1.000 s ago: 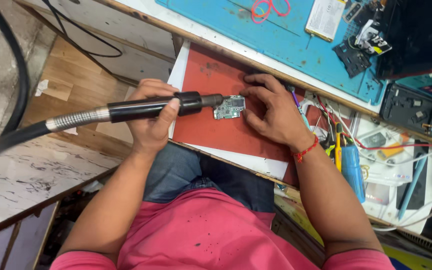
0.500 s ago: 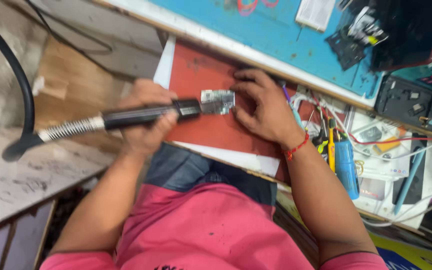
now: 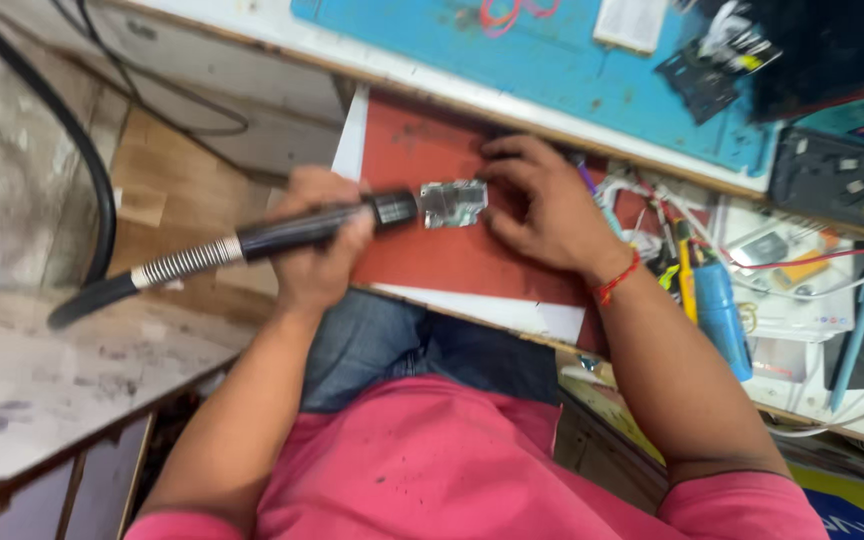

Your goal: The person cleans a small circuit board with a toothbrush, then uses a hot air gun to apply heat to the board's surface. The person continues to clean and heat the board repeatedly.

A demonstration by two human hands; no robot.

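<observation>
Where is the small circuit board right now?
The circuit board lies on the red mat, mid-frame, between the rotary tool tip and the right hand.
</observation>
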